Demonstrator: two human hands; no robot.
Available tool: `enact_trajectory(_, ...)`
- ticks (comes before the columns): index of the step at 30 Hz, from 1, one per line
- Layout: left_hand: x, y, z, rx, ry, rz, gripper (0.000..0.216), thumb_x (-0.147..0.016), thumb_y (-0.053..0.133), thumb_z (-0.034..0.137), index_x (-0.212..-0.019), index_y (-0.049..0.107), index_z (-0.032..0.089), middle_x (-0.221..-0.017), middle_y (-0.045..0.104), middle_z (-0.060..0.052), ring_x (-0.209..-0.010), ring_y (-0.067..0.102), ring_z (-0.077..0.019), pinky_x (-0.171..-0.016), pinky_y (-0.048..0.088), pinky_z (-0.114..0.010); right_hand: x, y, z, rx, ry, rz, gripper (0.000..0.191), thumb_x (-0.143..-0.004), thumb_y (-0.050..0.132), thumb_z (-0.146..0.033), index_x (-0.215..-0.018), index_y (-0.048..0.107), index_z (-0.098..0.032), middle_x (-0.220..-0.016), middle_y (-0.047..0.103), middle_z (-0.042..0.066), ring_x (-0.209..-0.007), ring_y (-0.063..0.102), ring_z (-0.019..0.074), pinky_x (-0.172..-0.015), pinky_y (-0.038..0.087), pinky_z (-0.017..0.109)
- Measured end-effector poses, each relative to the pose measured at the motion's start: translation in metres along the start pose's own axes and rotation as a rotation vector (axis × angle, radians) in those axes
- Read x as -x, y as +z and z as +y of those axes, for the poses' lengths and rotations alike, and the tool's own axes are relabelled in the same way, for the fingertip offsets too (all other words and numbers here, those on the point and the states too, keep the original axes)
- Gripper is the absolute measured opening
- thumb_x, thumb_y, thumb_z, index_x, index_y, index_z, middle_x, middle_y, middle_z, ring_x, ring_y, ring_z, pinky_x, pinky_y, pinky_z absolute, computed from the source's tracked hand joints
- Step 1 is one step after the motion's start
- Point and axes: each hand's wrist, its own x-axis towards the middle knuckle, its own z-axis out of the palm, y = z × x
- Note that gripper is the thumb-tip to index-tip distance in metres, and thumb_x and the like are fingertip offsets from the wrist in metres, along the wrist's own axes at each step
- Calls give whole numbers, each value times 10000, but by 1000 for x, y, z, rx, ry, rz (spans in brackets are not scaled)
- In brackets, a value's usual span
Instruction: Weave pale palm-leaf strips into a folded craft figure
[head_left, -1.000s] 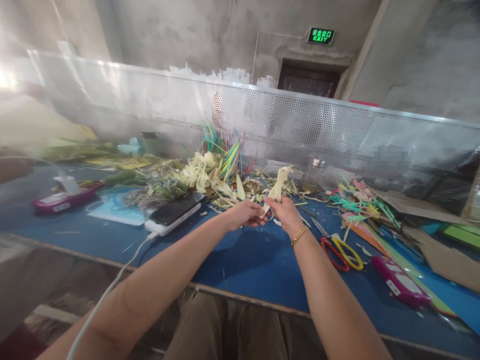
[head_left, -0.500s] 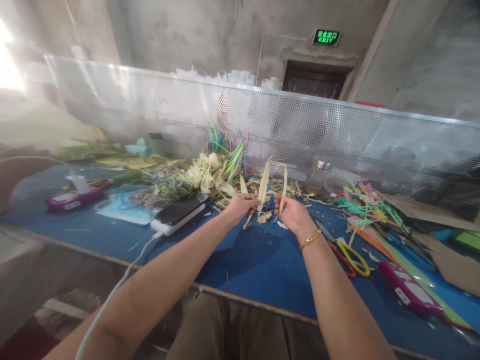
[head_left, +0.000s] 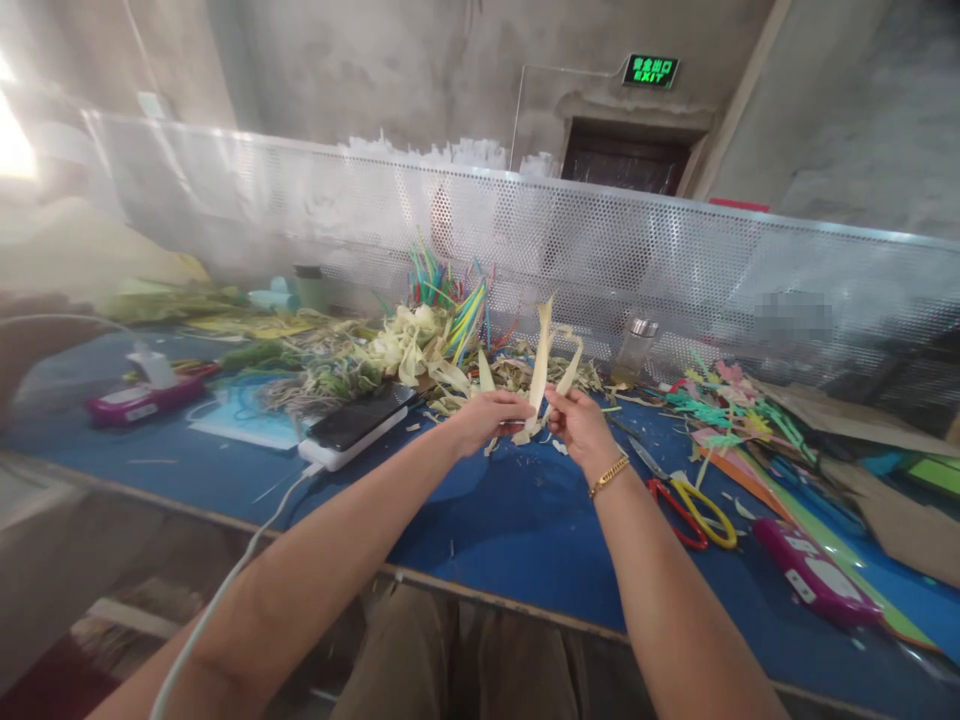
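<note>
My left hand [head_left: 491, 418] pinches the lower end of a pale, dry corn husk strip [head_left: 541, 355], which stands upright above the fingertips. Close beside it, my right hand [head_left: 576, 420] is closed on a second husk strip [head_left: 570, 365] that leans right and bends over at its top. The two hands are only a little apart over the blue table [head_left: 510, 530]. Behind them lies a heap of dry husk scraps [head_left: 517, 370], with a paler bunch of husks [head_left: 405, 335] to its left.
Scissors with red and yellow handles [head_left: 694, 510] lie right of my right forearm, near a purple power strip [head_left: 817, 580]. Left are a phone [head_left: 360, 418] on a white box and a white cable [head_left: 247, 560]. A glass bottle [head_left: 636, 350] stands behind. Another person's arm [head_left: 37, 340] shows far left.
My left hand has moved slightly right, bringing its husk strip closer to my right hand. The strip in my right hand now leans more to the right.
</note>
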Motion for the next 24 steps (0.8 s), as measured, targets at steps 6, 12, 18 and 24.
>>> enact_trajectory(6,-3,-1,-3,170,-147,-31,108,-637,751,123,-702,667,101,-643,650,-29,-576,594,-79,-602,504,-178,2,1,-2,-58,51,-92,225,-595,785,-246,-751,636,-181,-515,557,-49,-486,526,81,-473,448,201)
enact_trajectory(12,-2,-3,6,423,-233,-67,105,-737,598,37,-802,662,89,-723,681,-58,-620,624,-79,-605,524,-148,7,-3,-12,-74,46,-356,277,-595,778,-160,-848,674,-204,-741,656,-22,-655,599,96,-633,499,235)
enact_trajectory(18,0,-3,5,356,-240,-118,86,-720,631,64,-797,664,86,-717,671,-57,-633,621,-84,-587,507,-150,5,-5,-10,6,-12,-271,300,-557,834,-321,-728,621,-198,-598,569,-59,-556,526,73,-514,415,201)
enact_trajectory(24,-4,-7,4,15,-17,221,161,-621,769,224,-682,653,129,-572,600,4,-506,526,-61,-474,387,-162,8,-1,-14,45,-114,-169,326,-546,826,-355,-674,573,-195,-575,545,-62,-524,480,71,-479,376,199)
